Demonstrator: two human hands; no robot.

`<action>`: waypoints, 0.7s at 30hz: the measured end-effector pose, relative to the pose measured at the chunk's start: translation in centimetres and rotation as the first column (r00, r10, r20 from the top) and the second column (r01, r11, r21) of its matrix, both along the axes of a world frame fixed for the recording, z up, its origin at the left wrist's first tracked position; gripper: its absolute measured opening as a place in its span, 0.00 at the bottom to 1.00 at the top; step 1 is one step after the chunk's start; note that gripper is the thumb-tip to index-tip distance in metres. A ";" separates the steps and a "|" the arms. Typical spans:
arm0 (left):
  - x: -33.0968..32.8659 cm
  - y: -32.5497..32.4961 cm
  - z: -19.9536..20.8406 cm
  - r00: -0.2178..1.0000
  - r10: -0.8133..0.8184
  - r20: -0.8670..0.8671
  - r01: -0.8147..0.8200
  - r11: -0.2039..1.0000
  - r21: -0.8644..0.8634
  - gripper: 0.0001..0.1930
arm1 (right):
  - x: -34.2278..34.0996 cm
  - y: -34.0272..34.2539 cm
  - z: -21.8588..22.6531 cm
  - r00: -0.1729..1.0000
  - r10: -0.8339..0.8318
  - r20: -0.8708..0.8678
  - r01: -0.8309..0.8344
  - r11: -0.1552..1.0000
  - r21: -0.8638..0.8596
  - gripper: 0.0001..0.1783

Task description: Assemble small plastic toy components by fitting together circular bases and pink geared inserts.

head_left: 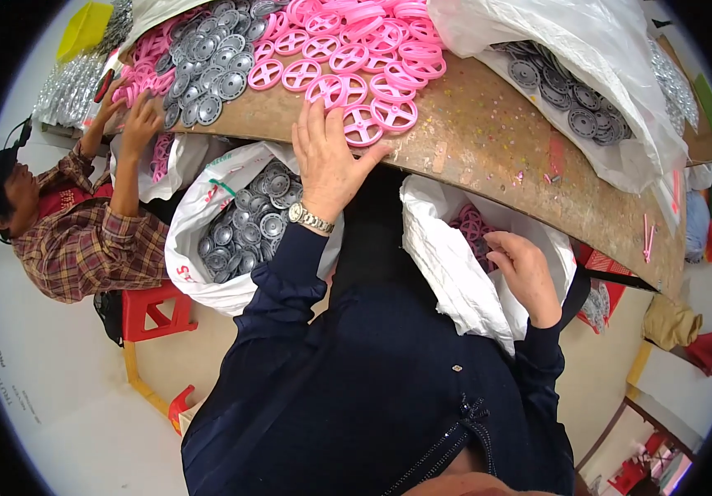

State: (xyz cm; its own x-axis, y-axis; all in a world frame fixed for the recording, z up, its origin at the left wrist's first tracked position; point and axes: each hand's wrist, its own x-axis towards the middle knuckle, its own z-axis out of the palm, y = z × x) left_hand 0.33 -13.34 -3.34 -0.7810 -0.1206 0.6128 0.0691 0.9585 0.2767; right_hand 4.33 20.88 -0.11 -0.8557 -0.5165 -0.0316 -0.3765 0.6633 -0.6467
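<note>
right now the left hand (327, 161) lies open, fingers spread, touching pink wheels (362, 124) just ahead on the table edge (488, 140); right hand (525, 273) curls loosely inside the white bag (455, 273).

assembly workshop, worktable (488, 132), bags w/ plastic wheels (348, 50)

Bright, even light with soft shadows; mild glare on the white bags; fisheye bends the edges inside a black rim.

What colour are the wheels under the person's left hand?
Pink: the wheels beside the left hand show best in the head view.
</note>
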 end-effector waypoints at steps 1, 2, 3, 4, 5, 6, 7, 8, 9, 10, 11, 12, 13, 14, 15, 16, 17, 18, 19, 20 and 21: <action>-0.2 0.0 -0.1 1.000 0.001 0.003 -0.001 1.000 0.002 0.42 | 0.0 -0.1 0.0 1.000 0.011 -0.004 -0.011 1.000 0.007 0.14; -0.4 0.1 -0.2 1.000 0.028 0.008 -0.028 1.000 -0.008 0.42 | 0.0 -0.1 0.0 1.000 0.012 -0.002 -0.012 1.000 0.009 0.14; -0.5 0.1 -0.3 0.998 0.055 0.012 -0.054 0.998 -0.020 0.41 | 0.0 -0.1 0.1 1.000 0.017 -0.005 -0.017 1.000 0.011 0.14; -0.6 0.1 -0.4 0.999 0.053 0.014 -0.052 0.998 -0.018 0.41 | 0.0 -0.1 0.2 1.000 0.019 -0.009 -0.019 1.000 0.012 0.14; -0.7 0.1 -0.5 0.999 0.044 0.008 -0.044 0.999 -0.016 0.40 | 0.0 -0.1 0.3 1.000 0.018 -0.007 -0.018 1.000 0.013 0.14; -0.7 0.0 -0.5 0.999 0.036 0.001 -0.036 0.999 -0.014 0.38 | 0.0 -0.1 0.4 1.000 0.024 -0.002 -0.024 1.000 0.015 0.15; -0.8 0.0 -0.5 1.000 0.025 -0.006 -0.025 1.000 -0.011 0.37 | -0.1 -0.1 0.5 1.000 0.028 0.002 -0.028 0.999 0.018 0.15; -0.7 -0.1 -0.5 1.000 0.022 -0.005 -0.022 1.000 -0.009 0.37 | -0.1 -0.1 0.6 1.000 0.024 0.003 -0.024 1.000 0.019 0.15; -0.5 -0.4 -0.5 1.000 -0.001 -0.005 0.001 1.000 0.007 0.37 | -0.2 -0.1 0.8 0.999 0.037 -0.023 -0.036 0.999 0.023 0.15; -0.4 -0.7 -0.5 1.000 -0.025 -0.005 0.025 0.999 0.024 0.36 | -0.2 0.0 1.0 0.998 0.049 -0.050 -0.048 0.998 0.027 0.15; -0.2 -0.9 -0.4 1.000 -0.028 -0.005 0.028 0.999 0.026 0.36 | -0.3 0.0 1.3 0.998 0.046 -0.049 -0.045 0.999 0.029 0.15; 0.1 -1.0 -0.2 0.999 -0.047 0.019 0.046 0.997 0.060 0.36 | -0.4 0.0 1.5 0.997 0.049 -0.053 -0.048 0.998 0.030 0.15; 0.4 -1.2 0.0 0.997 -0.066 0.042 0.062 0.994 0.093 0.36 | -0.4 0.0 1.7 0.997 0.053 -0.057 -0.052 0.998 0.030 0.15; 0.6 -1.4 0.2 0.996 -0.077 0.040 0.073 0.993 0.091 0.35 | -0.4 -0.1 1.8 0.997 0.052 -0.057 -0.050 0.998 0.030 0.15; 0.8 -1.5 0.5 0.996 -0.079 0.040 0.075 0.993 0.092 0.35 | -0.5 -0.1 2.0 0.997 0.056 -0.054 -0.054 0.998 0.024 0.16; 1.1 -1.7 0.7 0.994 -0.094 0.055 0.087 0.990 0.111 0.34 | -0.5 -0.2 2.1 0.997 0.061 -0.051 -0.061 0.998 0.017 0.16; 1.2 -1.8 0.8 0.991 -0.110 0.071 0.100 0.986 0.131 0.33 | -0.5 -0.3 2.2 0.997 0.061 -0.051 -0.060 0.998 0.018 0.16; 1.3 -1.9 0.8 0.991 -0.111 0.070 0.101 0.986 0.131 0.33 | -0.6 -0.5 2.3 0.996 0.069 -0.052 -0.068 0.998 0.011 0.16; 1.3 -2.0 0.7 0.991 -0.121 0.054 0.113 0.984 0.139 0.33 | -0.6 -0.6 2.4 0.995 0.080 -0.053 -0.080 0.997 0.004 0.16; 1.3 -2.1 0.6 0.991 -0.132 0.037 0.126 0.981 0.146 0.32 | -0.6 -0.8 2.5 0.995 0.082 -0.054 -0.082 0.997 0.003 0.16; 1.4 -2.2 0.4 0.991 -0.130 0.036 0.123 0.982 0.146 0.32 | -0.6 -1.0 2.7 0.993 0.096 -0.065 -0.096 0.995 0.003 0.16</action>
State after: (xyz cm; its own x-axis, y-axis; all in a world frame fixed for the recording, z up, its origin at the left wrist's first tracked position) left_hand 1.69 -15.52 -2.91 -0.8219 -0.1027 0.5604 0.1718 0.8931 0.4157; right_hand 3.71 19.83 2.58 -0.8024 -0.5964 0.0223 -0.4795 0.6221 -0.6189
